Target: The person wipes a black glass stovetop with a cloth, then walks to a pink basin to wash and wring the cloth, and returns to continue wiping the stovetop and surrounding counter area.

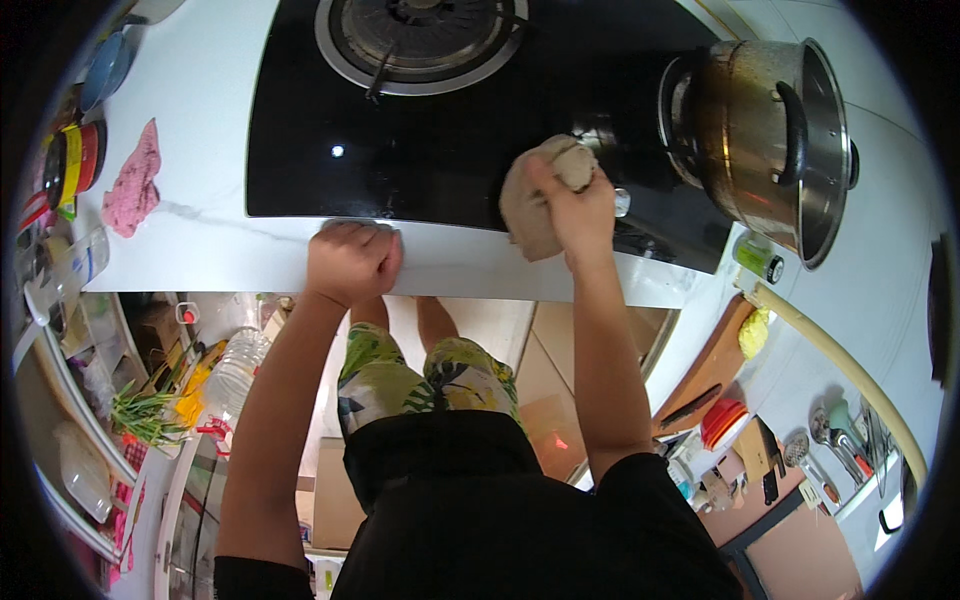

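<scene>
My right hand [581, 210] grips a bunched beige cloth [529, 196], pressed onto the front part of the black glass gas hob [442, 161]. Part of the cloth hangs over the hob's front edge onto the white countertop. A control knob [622, 202] shows just right of that hand. My left hand [354, 259] rests as a fist on the white counter edge [465, 262], close to the hob's front edge. Whether anything is inside the fist cannot be seen. A round burner [422, 45] with a metal ring lies farther back on the hob.
A large steel pot [750, 142] with black handles stands at the hob's right side. Near it is a small green-labelled jar [757, 257]. On the left counter lie a pink cloth [135, 184] and a blue bowl [106, 71]. A wooden cutting board [701, 360] with a knife lies at right.
</scene>
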